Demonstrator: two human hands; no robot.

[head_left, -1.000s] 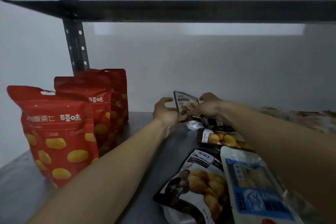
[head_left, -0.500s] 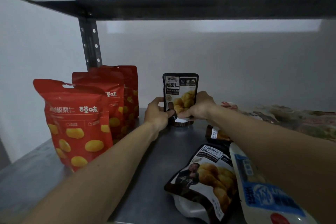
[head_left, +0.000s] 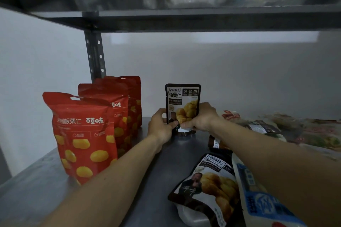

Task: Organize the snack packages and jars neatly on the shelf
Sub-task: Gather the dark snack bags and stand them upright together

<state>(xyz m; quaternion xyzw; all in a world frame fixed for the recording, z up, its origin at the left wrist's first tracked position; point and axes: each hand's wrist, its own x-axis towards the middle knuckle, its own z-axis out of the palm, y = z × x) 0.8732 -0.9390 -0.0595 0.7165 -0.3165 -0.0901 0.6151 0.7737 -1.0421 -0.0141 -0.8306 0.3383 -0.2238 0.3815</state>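
A black chestnut pouch (head_left: pixel 182 101) stands upright at the back of the grey metal shelf (head_left: pixel 147 171). My left hand (head_left: pixel 160 125) grips its lower left side and my right hand (head_left: pixel 201 118) grips its lower right side. Three red chestnut bags (head_left: pixel 83 134) stand in a row on the left, one behind another. A second black pouch (head_left: pixel 208 188) lies flat near the front, partly under my right forearm. A blue and white packet (head_left: pixel 262 206) lies beside it at the right.
More packets (head_left: pixel 304 131) lie in a loose heap at the back right. Another dark pouch (head_left: pixel 215 142) lies flat behind the second one. A perforated upright post (head_left: pixel 95 57) stands behind the red bags. The upper shelf (head_left: pixel 184 18) hangs low overhead. A white wall closes the back.
The black pouch went from tilted and low between my hands to standing upright on the shelf. Both hands kept hold of its lower part. The view shifted left.
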